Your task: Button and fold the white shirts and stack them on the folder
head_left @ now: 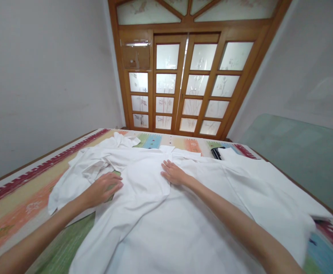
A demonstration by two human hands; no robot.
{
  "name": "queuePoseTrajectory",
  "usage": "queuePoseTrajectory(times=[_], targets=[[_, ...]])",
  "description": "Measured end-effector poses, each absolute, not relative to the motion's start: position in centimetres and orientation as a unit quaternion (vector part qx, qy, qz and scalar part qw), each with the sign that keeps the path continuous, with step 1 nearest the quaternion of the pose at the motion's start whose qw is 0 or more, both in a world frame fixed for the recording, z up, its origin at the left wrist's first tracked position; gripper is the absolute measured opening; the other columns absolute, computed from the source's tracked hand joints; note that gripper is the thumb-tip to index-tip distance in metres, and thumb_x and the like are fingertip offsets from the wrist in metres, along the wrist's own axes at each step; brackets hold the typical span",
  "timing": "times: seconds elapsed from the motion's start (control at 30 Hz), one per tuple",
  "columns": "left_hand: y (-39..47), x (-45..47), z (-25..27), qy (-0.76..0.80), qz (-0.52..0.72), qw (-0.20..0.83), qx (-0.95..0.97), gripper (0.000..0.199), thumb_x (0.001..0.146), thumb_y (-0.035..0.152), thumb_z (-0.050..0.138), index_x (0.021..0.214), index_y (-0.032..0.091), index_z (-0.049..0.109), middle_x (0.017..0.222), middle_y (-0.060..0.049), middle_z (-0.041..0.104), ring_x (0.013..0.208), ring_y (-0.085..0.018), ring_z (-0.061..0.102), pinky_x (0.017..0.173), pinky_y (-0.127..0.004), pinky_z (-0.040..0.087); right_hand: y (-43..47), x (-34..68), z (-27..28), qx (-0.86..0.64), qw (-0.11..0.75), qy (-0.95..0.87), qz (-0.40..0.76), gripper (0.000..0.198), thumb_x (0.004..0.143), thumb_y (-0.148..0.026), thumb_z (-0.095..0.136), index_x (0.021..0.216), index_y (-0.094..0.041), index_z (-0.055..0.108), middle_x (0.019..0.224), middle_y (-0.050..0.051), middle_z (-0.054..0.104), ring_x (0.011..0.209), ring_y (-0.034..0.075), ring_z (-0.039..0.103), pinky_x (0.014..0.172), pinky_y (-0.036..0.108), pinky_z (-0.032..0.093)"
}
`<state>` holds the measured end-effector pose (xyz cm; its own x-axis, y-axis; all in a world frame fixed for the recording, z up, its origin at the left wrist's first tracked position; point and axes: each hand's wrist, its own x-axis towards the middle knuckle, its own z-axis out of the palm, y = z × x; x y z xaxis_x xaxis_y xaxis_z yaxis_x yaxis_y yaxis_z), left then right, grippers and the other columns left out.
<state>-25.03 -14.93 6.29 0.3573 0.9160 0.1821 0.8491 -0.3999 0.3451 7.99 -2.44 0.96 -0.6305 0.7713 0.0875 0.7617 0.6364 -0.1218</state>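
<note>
A large white shirt (155, 228) is spread over the patterned cover, with creases and a sleeve (109, 236) running toward me on the left. My right hand (173, 173) lies flat on the upper part of the shirt, fingers extended and pointing away to the left. My left hand (105, 188) is at the shirt's left edge, with its thumb and fingers apart and the fingertips close to the fabric. Beyond it lies a crumpled stretch of white cloth (89, 167); whether it is part of the same shirt I cannot tell.
The colourful striped cover (40, 194) shows around the cloth. A black item with white stripes (216, 153) lies at the far right beside more white fabric (258, 171). A pale green panel (298, 152) leans along the right wall. Wooden glass-paned doors (180, 83) stand behind.
</note>
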Motion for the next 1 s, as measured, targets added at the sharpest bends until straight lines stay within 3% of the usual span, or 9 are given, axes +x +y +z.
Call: queuePoseTrajectory(times=[0.2, 0.37, 0.5, 0.67, 0.8, 0.87, 1.0], targets=[[-20.0, -24.0, 5.1, 0.587, 0.101, 0.176, 0.784, 0.051, 0.071, 0.065, 0.061, 0.106, 0.028, 0.069, 0.091, -0.004, 0.068, 0.085, -0.024, 0.061, 0.081, -0.032, 0.047, -3.8, 8.8, 0.2, -0.444, 0.028, -0.893, 0.068, 0.067, 0.097, -0.053, 0.035, 0.15, -0.012, 0.034, 0.157, 0.014, 0.024, 0.146, 0.029, 0.018, 0.117, 0.042, 0.019], [-19.8, -24.6, 4.4, 0.622, 0.12, 0.142, 0.761, 0.071, 0.059, 0.068, 0.069, 0.116, 0.026, 0.064, 0.11, -0.009, 0.063, 0.1, -0.028, 0.059, 0.09, -0.035, 0.045, -3.2, 8.6, -0.1, -0.465, 0.03, -0.883, 0.06, 0.062, 0.1, -0.047, 0.026, 0.152, -0.012, 0.029, 0.159, 0.013, 0.02, 0.147, 0.027, 0.016, 0.117, 0.043, 0.017], [-18.5, -24.9, 3.7, 0.656, 0.138, 0.116, 0.733, 0.052, 0.06, 0.064, 0.068, 0.09, 0.022, 0.066, 0.1, -0.009, 0.064, 0.098, -0.03, 0.059, 0.089, -0.038, 0.045, -1.9, 8.3, 0.0, -0.493, 0.03, -0.869, 0.042, 0.056, 0.102, -0.038, 0.021, 0.152, -0.014, 0.027, 0.159, 0.01, 0.02, 0.147, 0.025, 0.017, 0.117, 0.044, 0.018], [-16.7, -24.8, 4.5, 0.658, 0.158, 0.178, 0.715, 0.03, 0.067, 0.051, 0.059, 0.066, 0.022, 0.053, 0.074, -0.002, 0.061, 0.076, -0.022, 0.057, 0.072, -0.033, 0.046, -0.5, 8.0, 0.3, -0.519, 0.045, -0.853, 0.034, 0.053, 0.102, -0.035, 0.022, 0.151, -0.017, 0.03, 0.159, 0.009, 0.023, 0.146, 0.024, 0.02, 0.116, 0.045, 0.02], [-17.9, -22.0, 7.1, 0.61, 0.251, 0.236, 0.713, 0.028, 0.073, 0.048, 0.055, 0.07, 0.022, 0.047, 0.069, 0.001, 0.056, 0.069, -0.017, 0.053, 0.065, -0.029, 0.043, 0.1, 8.1, 0.6, -0.518, 0.05, -0.853, 0.041, 0.054, 0.101, -0.036, 0.025, 0.15, -0.016, 0.032, 0.158, 0.01, 0.025, 0.146, 0.025, 0.021, 0.116, 0.046, 0.02], [-19.7, -19.2, 8.4, 0.541, 0.287, 0.299, 0.732, 0.026, 0.077, 0.045, 0.057, 0.08, 0.02, 0.051, 0.078, 0.0, 0.058, 0.074, -0.015, 0.055, 0.069, -0.027, 0.044, 0.3, 8.3, 0.9, -0.518, 0.048, -0.851, 0.067, 0.054, 0.101, -0.037, 0.027, 0.15, -0.016, 0.033, 0.158, 0.01, 0.025, 0.146, 0.025, 0.02, 0.116, 0.045, 0.019], [-24.2, -12.7, 8.3, 0.449, 0.237, 0.378, 0.775, 0.024, 0.077, 0.033, 0.064, 0.095, 0.02, 0.056, 0.085, 0.0, 0.06, 0.071, -0.012, 0.052, 0.063, -0.022, 0.042, 0.4, 8.7, 1.5, -0.518, 0.051, -0.846, 0.118, 0.052, 0.099, -0.034, 0.036, 0.147, -0.015, 0.039, 0.157, 0.011, 0.026, 0.146, 0.025, 0.02, 0.117, 0.041, 0.018]])
